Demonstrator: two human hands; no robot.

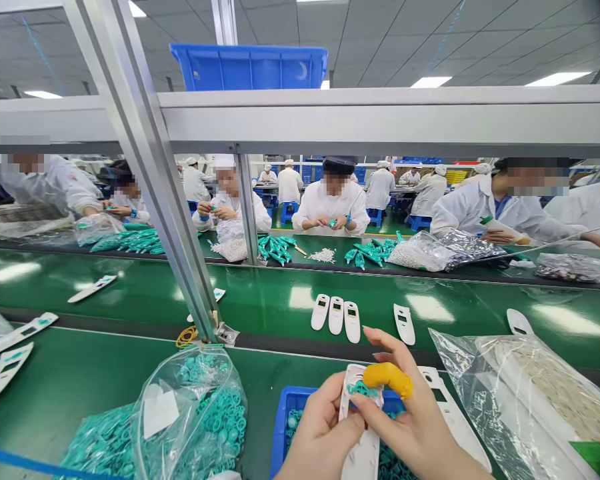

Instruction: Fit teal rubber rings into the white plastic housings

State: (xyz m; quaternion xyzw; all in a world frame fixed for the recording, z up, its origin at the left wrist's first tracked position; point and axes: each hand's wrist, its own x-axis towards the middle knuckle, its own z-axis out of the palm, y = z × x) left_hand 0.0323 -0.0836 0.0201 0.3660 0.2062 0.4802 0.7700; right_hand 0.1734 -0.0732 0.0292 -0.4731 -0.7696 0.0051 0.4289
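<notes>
Green bench (35, 427), green belt (265, 293) beyond; white-clad workers (333, 203) filled room. Three white shells (336, 315) lay in row on belt, one blue bin (280, 427) on bench. Left hand (323, 430) closed round one white casing (361, 453) over bin; right hand (415, 417) half-curled at teal pieces (356, 388) inside, grip unclear.

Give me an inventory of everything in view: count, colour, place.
Held shell: one, white, between both hands
Small parts: uncounted, teal, in held shell
Lower bin: one, blue, beneath hands
Other shells: at least ten, white, belt and bench
Teal bag: at least one, clear, bench left
Right bag: one, clear, bench right
Bands: uncounted, yellow, by post
Post: one, silver, left of centre
Belt: one, green, beyond bench
Bench: one, green, nearest
Piles: at least three, teal, across belt
Upper bin: one, blue, overhead
Co-workers: many, white-coated, beyond belt
Left hand: one, bare, gripping shell
Right hand: one, yellow finger cover, at shell
</notes>
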